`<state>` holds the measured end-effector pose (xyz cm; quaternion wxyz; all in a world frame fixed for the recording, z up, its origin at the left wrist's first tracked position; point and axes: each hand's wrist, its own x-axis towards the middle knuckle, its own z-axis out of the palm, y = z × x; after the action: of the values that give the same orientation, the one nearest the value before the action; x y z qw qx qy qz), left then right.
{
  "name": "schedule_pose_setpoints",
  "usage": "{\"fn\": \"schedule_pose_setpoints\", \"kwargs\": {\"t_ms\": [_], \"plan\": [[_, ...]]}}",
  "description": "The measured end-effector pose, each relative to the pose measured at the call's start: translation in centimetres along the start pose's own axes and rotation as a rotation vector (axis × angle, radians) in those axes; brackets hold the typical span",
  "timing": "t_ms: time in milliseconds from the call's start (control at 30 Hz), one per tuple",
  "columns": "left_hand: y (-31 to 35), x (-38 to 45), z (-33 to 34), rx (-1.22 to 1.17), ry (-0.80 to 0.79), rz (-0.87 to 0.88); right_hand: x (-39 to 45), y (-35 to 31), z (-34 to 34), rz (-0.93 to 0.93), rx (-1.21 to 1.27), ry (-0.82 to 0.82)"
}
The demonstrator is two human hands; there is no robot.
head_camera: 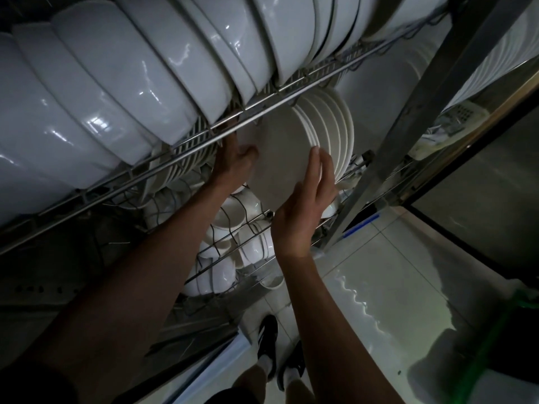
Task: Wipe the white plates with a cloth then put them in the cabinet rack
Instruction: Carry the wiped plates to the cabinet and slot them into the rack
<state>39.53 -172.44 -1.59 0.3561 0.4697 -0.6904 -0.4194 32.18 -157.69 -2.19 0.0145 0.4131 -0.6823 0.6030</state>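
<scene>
A white plate [280, 153] stands on edge in the middle shelf of the wire cabinet rack [262, 107], against a row of several upright white plates [335, 129] to its right. My left hand [233, 161] grips the plate's left rim, thumb on its face, fingers hidden behind it. My right hand [306, 205] holds the lower right rim, fingers stretched up along the edge. No cloth is in view.
Large white bowls [116, 83] fill the shelf above. Small white bowls and cups [230, 228] sit in the wire shelf below. A steel cabinet post [408, 135] rises at right. Glossy tiled floor [379, 287] and my shoes [268, 339] lie underneath.
</scene>
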Motion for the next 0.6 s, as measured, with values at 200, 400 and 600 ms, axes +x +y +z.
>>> {"fn": "schedule_pose_setpoints", "kwargs": {"t_ms": [200, 400, 600], "plan": [[0.5, -0.3, 0.1, 0.059, 0.012, 0.010, -0.1, 0.3, -0.1, 0.039, 0.013, -0.029], [0.7, -0.3, 0.7, 0.122, 0.061, 0.002, -0.6, 0.0, -0.5, 0.083, 0.074, -0.066], [0.4, -0.3, 1.5, 0.099, 0.094, -0.055, -0.8, -0.5, -0.5, 0.085, 0.124, -0.103]]}}
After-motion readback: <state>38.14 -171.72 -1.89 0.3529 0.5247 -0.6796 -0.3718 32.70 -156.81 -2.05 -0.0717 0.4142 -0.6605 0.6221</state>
